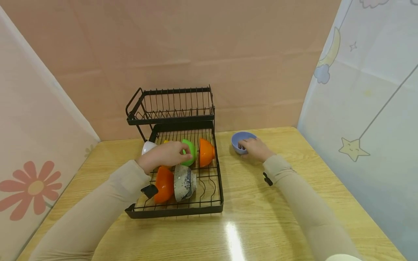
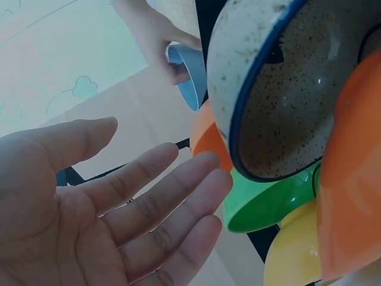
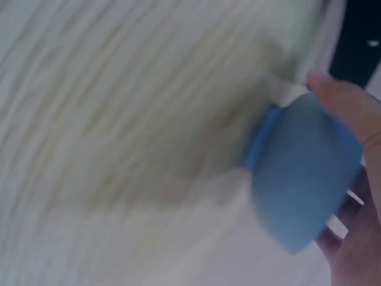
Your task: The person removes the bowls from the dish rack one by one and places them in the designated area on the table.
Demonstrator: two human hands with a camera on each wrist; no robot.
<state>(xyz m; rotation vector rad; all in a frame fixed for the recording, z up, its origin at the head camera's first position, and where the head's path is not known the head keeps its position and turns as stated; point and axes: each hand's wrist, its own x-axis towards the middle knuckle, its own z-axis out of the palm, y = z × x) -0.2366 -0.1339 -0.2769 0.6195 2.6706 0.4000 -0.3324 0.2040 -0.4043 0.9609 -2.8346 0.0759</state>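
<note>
My right hand (image 1: 256, 149) holds a blue bowl (image 1: 240, 137) by its rim at the right of the rack, thumb on one side and fingers on the other. In the right wrist view the bowl (image 3: 303, 173) is tilted, its foot toward the tabletop. My left hand (image 1: 168, 155) is over the rack beside a green bowl (image 1: 192, 148). In the left wrist view its fingers are spread and hold nothing, fingertips near the green bowl (image 2: 262, 205) and a speckled bowl (image 2: 223, 77) with a blue rim.
A black two-tier dish rack (image 1: 183, 211) stands on the wooden table (image 1: 254, 203). Its lower tier bears bowls on their sides: two orange (image 1: 206, 153), a white one (image 1: 148, 146) and a yellow one (image 2: 292, 244) among them. The raised tier (image 1: 171, 119) is behind.
</note>
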